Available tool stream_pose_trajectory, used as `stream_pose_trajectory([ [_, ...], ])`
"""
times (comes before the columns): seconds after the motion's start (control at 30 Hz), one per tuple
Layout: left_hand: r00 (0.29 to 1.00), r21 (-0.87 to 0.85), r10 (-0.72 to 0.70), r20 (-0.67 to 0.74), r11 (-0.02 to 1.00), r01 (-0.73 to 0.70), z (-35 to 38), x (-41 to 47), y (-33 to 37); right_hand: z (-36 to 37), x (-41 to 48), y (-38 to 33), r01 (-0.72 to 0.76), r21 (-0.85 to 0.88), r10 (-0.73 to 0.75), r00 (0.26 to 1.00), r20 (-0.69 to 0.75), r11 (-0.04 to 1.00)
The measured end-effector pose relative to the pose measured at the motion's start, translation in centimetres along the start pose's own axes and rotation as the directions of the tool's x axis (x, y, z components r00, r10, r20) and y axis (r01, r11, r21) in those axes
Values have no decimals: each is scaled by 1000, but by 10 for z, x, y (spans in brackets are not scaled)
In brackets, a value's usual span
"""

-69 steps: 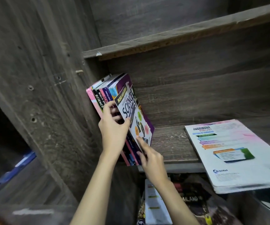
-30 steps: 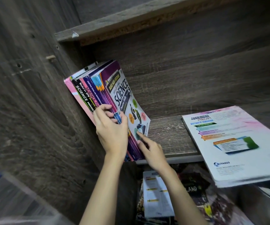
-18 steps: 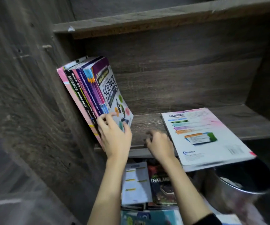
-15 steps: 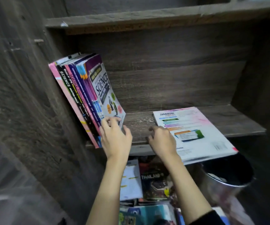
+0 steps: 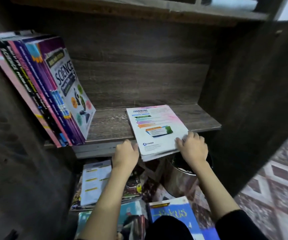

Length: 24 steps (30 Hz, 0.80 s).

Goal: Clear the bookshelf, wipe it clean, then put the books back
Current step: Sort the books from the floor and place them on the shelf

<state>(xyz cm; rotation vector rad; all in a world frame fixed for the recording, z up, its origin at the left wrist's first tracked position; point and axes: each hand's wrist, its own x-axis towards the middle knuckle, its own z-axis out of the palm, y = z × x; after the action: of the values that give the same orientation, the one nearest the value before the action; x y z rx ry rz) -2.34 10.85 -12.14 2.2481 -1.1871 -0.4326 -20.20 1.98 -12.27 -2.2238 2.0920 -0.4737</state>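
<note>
A row of science books (image 5: 44, 94) leans left against the bookshelf's left wall, the white SCIENCE cover (image 5: 70, 94) facing out. A flat stack of workbooks with a white and pink cover (image 5: 155, 129) lies on the wooden shelf board (image 5: 108, 125), its near end sticking out past the front edge. My left hand (image 5: 126, 153) curls its fingers at the stack's near left edge. Over at the near right corner, my right hand (image 5: 192, 147) grips the stack, fingers on top of the cover.
A metal bucket (image 5: 179, 181) stands below the shelf under the stack. Several loose books (image 5: 94, 181) and a blue book (image 5: 172, 215) lie on the floor beneath. The cabinet's dark right wall (image 5: 247, 101) closes in the shelf. Patterned flooring (image 5: 281, 184) shows at the right.
Both hands left the leaning science books and moved right to the flat stack, one at each near corner. The view swung right.
</note>
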Motion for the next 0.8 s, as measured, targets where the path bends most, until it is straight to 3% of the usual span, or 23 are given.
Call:
stream_pose_trajectory([
  [0.1,994,-72,-21,103,997,28,11,0,5,-2,2,7,-40,71,35,997,65,997],
  [0.23,991,-187,-26,130,981,50,18,3,8,-2,2,7,-39,104,33,998,62,994],
  [0.43,978,-466,-121,172,865,189,16,8,3,-2,-3,-4,-14,93,11,999,39,996],
  [0.8,963,-536,-144,228,807,247,15,9,2,-4,9,7,-96,221,72,990,118,970],
])
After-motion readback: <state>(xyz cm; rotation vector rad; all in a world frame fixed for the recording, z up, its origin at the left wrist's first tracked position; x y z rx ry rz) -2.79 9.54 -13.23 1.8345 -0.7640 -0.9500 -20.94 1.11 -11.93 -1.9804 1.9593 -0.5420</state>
